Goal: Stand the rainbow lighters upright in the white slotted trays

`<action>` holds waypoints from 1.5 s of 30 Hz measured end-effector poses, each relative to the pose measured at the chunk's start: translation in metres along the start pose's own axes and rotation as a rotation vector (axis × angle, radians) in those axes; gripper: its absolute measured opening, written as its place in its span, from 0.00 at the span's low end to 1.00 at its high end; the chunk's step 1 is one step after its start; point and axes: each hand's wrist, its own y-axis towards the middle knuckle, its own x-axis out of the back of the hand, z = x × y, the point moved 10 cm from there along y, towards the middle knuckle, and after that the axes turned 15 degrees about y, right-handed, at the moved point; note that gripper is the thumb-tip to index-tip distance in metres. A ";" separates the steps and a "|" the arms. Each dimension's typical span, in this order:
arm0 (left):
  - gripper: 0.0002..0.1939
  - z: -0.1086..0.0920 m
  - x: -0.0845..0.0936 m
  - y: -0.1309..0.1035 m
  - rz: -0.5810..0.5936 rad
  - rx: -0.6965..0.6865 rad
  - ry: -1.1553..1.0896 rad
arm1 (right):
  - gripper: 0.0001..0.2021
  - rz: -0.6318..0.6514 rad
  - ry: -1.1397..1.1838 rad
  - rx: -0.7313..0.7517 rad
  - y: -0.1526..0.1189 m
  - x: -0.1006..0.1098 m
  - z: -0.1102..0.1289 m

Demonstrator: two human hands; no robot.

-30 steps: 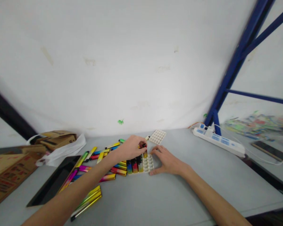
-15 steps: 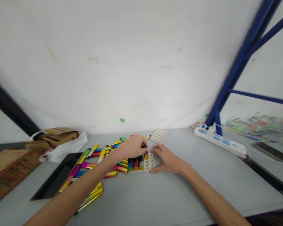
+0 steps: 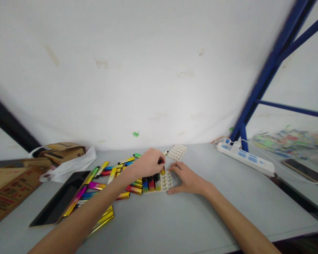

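Observation:
My left hand is closed on a gold lighter-like stick with a dark top, held upright at the white holed tray. Blue, red and pale sticks with dark tops stand in the tray's left part, partly under my fingers. My right hand rests at the tray's right edge, fingers apart, holding nothing. Left of the tray lies a loose pile of colourful metallic sticks, partly hidden by my left forearm.
A second holed tray lies behind. On the left are a black tablet, a white bag and cardboard boxes. A power strip, a phone and a blue frame are at the right.
The gold stick in my left hand has moved slightly back along the tray. My right hand keeps its place at the tray's edge. The whole view has shifted a little.

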 end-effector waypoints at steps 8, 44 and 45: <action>0.12 0.002 -0.007 0.001 -0.001 -0.033 0.036 | 0.38 0.002 0.003 -0.009 0.000 0.000 0.001; 0.15 0.104 -0.022 0.032 -0.298 0.329 -0.712 | 0.39 -0.007 0.028 0.010 0.000 0.000 0.002; 0.14 0.102 -0.018 0.018 -0.315 0.334 -0.805 | 0.39 0.001 0.021 0.008 0.000 0.000 0.002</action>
